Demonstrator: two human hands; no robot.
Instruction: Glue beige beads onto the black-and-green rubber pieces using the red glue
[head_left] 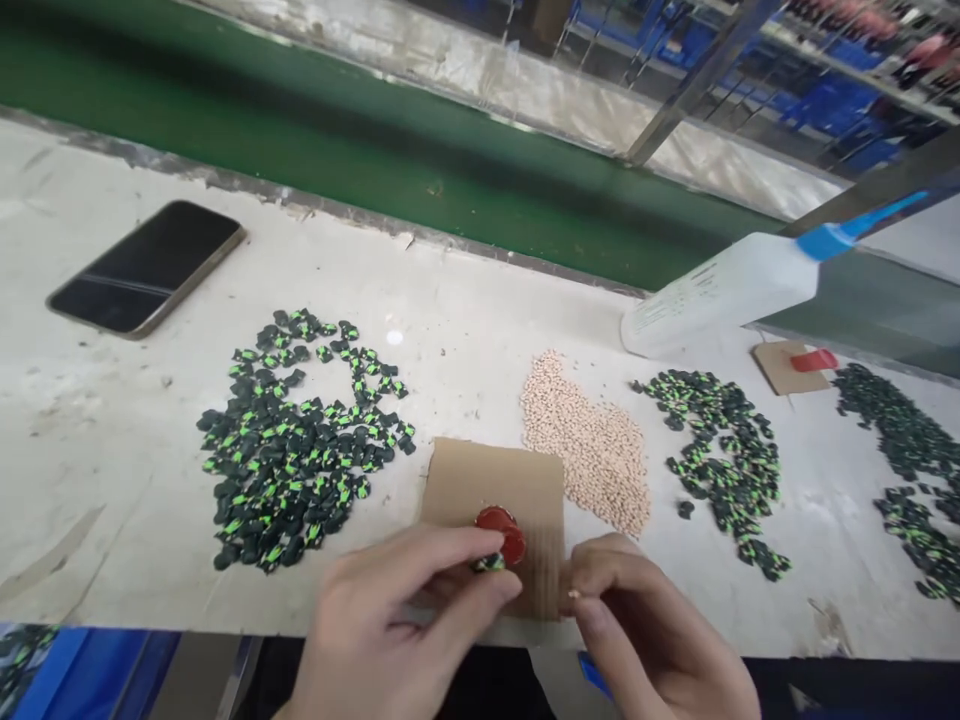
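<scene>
Between the thumb and forefinger of my left hand (416, 610) is a small dark green piece with bright green markings (490, 563). It is held right beside a red cap-like holder (498, 521) fixed on a square of brown cardboard (491, 470). My right hand (649, 630), at the cardboard's right edge, pinches a tiny pale pink bead (574, 594). A heap of similar beads (585, 435) lies just beyond the cardboard. To the left spreads a pile of dark green pieces with bright green marks (300, 460).
A black phone (150, 265) lies at the far left. On the right are a white bottle with a blue nozzle (724, 290), another pile of green pieces (720, 450), a second cardboard with a red part (784, 368), and more dark pieces (900, 430). A green strip (375, 140) runs behind.
</scene>
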